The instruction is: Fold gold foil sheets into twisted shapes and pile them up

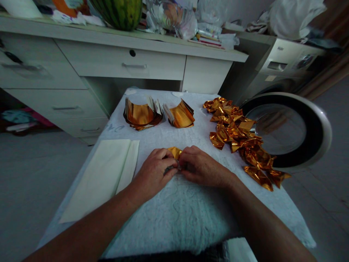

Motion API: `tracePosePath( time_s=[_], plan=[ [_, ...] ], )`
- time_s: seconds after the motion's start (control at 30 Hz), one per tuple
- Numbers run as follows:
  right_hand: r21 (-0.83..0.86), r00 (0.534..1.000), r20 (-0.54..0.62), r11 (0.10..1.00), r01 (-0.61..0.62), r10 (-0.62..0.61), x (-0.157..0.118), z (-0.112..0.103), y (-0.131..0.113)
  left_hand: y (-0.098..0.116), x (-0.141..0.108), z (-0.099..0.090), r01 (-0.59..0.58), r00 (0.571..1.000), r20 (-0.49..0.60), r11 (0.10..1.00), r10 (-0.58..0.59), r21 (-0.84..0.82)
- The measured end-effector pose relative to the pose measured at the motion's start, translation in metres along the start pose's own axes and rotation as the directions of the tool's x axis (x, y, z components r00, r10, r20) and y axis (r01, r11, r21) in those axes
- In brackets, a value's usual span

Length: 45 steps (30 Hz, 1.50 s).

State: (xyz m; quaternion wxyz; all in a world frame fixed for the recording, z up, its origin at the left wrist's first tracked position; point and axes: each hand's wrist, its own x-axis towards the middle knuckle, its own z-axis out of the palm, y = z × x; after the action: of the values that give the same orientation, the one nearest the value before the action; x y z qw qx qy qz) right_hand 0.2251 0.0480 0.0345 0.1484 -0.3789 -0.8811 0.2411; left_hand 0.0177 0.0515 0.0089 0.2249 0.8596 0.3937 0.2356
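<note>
Between my two hands, a small piece of gold foil paper is pinched above the middle of the cloth-covered table. My left hand is closed on its left side, thumb and fingers together. On the other side my right hand grips it with curled fingers. Most of the paper is hidden by the fingers. Just beyond lie two curved stacks of gold foil sheets, one on the left and a smaller one. A heap of folded gold foil pieces spreads along the right side.
White paper sheets lie at the table's left. A white drawer desk stands behind, with a watermelon, plastic bags and clutter on top. At right, the washing machine's open round door reaches close to the table edge.
</note>
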Motion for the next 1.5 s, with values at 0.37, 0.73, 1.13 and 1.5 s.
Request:
tracePosePath(
  time_s=[0.37, 0.73, 1.13, 1.5],
  plan=[
    [0.086, 0.999, 0.053, 0.996, -0.004, 0.0, 0.0, -0.004, 0.006, 0.003, -0.003, 0.003, -0.006, 1.0, -0.01, 1.0, 0.006, -0.02],
    [0.254, 0.986, -0.061, 0.958, -0.136, 0.156, 0.001, 0.002, 0.008, 0.011, 0.001, 0.006, 0.07, 0.996, -0.052, 0.998, -0.07, -0.004],
    [0.308, 0.971, -0.114, 0.936, -0.168, 0.212, 0.003, 0.012, 0.014, 0.01, 0.002, 0.012, 0.093, 0.99, -0.114, 0.992, -0.082, 0.088],
    [0.381, 0.972, -0.073, 0.907, -0.181, 0.225, 0.005, 0.007, 0.015, 0.008, 0.003, 0.015, 0.091, 0.988, -0.136, 0.986, -0.072, 0.141]
  ],
)
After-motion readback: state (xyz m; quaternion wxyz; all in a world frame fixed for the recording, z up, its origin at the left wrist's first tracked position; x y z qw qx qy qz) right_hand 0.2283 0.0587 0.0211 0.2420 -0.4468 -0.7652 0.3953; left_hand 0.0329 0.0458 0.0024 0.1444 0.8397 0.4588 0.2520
